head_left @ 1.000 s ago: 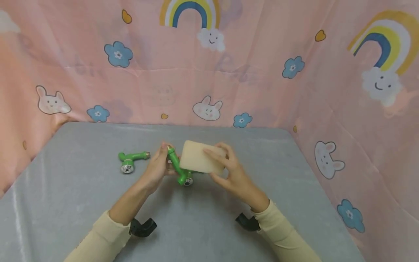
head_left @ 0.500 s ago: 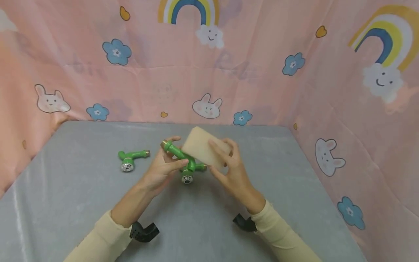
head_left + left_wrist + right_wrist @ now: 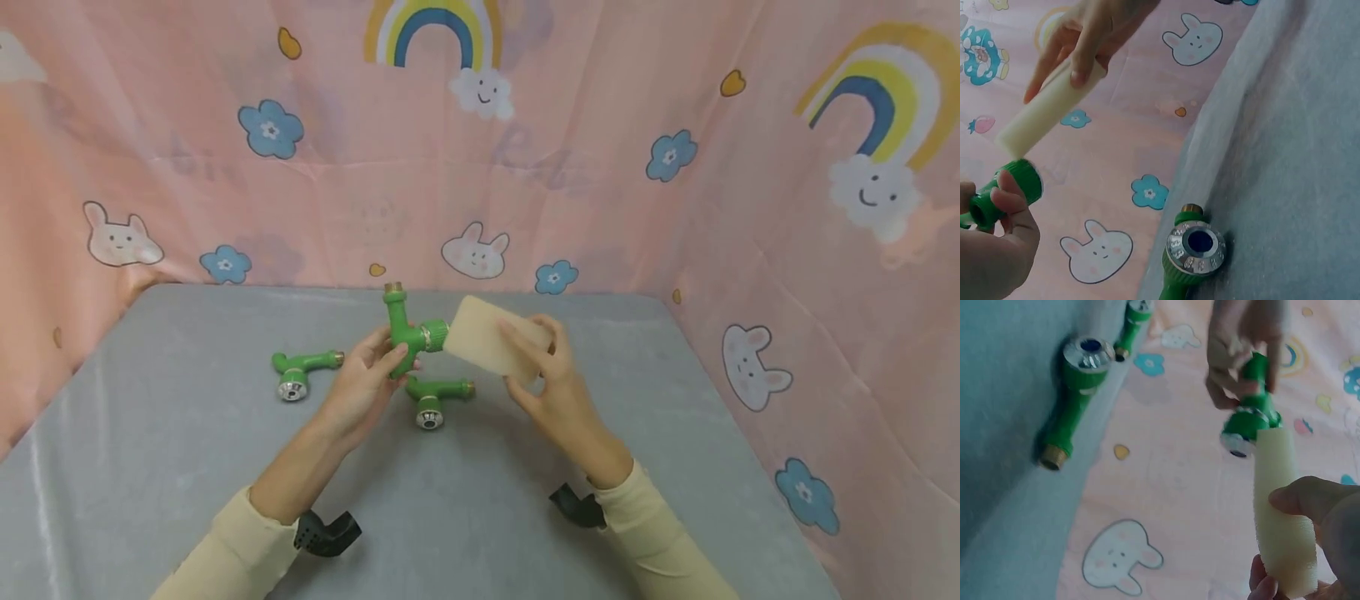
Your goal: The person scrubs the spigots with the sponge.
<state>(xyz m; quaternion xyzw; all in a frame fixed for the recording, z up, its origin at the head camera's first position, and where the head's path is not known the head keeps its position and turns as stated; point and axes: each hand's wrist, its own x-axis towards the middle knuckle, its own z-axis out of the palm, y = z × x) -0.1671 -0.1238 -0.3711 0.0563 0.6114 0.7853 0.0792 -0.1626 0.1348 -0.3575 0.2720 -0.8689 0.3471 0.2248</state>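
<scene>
My left hand (image 3: 384, 350) grips a green plastic faucet (image 3: 405, 332) and holds it up above the table, its brass threaded end pointing up. My right hand (image 3: 542, 373) pinches a cream sponge block (image 3: 487, 337) whose left end meets the faucet's chrome-ringed nozzle. The left wrist view shows the sponge (image 3: 1047, 106) touching the held faucet (image 3: 1013, 187). The same contact shows in the right wrist view, sponge (image 3: 1282, 512) against nozzle (image 3: 1247, 422).
A second green faucet (image 3: 435, 398) lies on the grey table (image 3: 187, 467) just below the hands, and a third faucet (image 3: 300, 372) lies to the left. Pink patterned cloth (image 3: 600, 167) walls the table at the back and on both sides.
The left hand has lifted its faucet and turned it upright. The right hand has moved the sponge up and to the right, bringing its end against the nozzle.
</scene>
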